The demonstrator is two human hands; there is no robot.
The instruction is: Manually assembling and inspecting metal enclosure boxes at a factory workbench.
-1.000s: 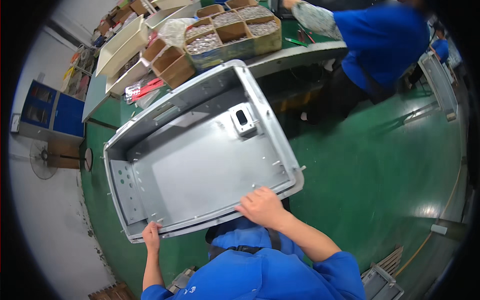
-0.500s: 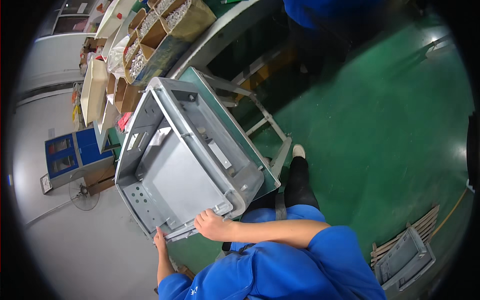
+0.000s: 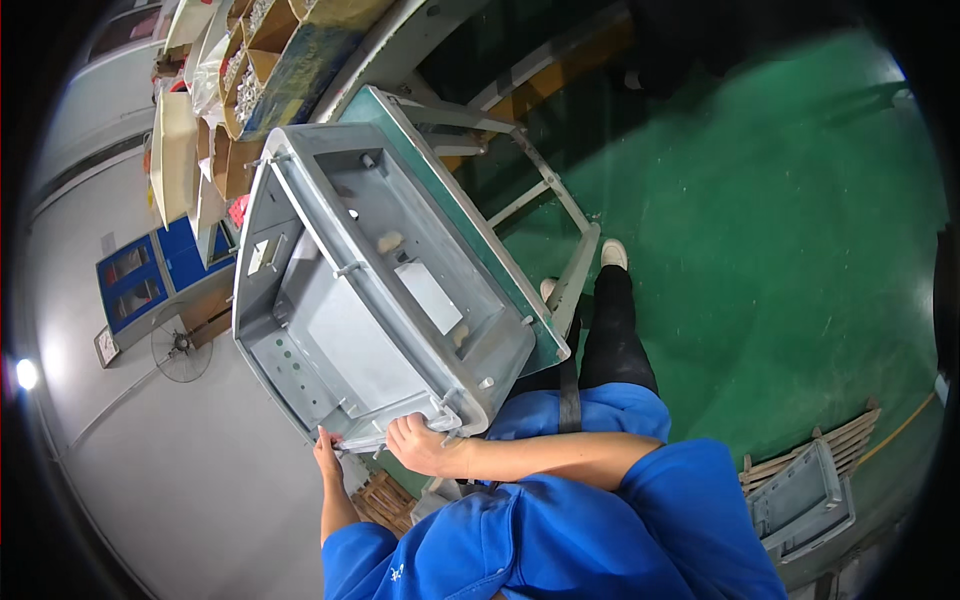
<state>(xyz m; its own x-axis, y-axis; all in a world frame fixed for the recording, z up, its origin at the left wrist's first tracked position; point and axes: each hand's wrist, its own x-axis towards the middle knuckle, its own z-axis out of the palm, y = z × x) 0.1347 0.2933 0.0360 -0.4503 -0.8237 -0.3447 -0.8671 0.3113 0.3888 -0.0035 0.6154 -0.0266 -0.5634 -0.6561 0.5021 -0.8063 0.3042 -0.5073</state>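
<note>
A large grey housing (image 3: pixel 360 275), like a moulded casing, lies with its open, hollow side up on a green-topped work table (image 3: pixel 452 205). Inside it are a wide flat panel, short posts, a group of small holes and a narrower recess with a pale rectangle (image 3: pixel 428 298). My right hand (image 3: pixel 418 445) has its fingers curled over the housing's near rim. At the near left corner, my left hand (image 3: pixel 328 453) grips the edge; its lower fingers are partly hidden. Both hands are closed on the housing.
Cardboard-divided bins (image 3: pixel 250 85) with small white parts stand at the far left, beside cream trays (image 3: pixel 172 160). A metal table leg (image 3: pixel 575 275) stands near my feet. Grey panels (image 3: pixel 800 500) lean by a wooden pallet (image 3: pixel 830 440). A fan (image 3: pixel 181 342) is at left.
The whole view has shifted, with the bins and the table higher in the picture. Both hands keep hold of the same near edge; the left hand sits slightly higher in view.
</note>
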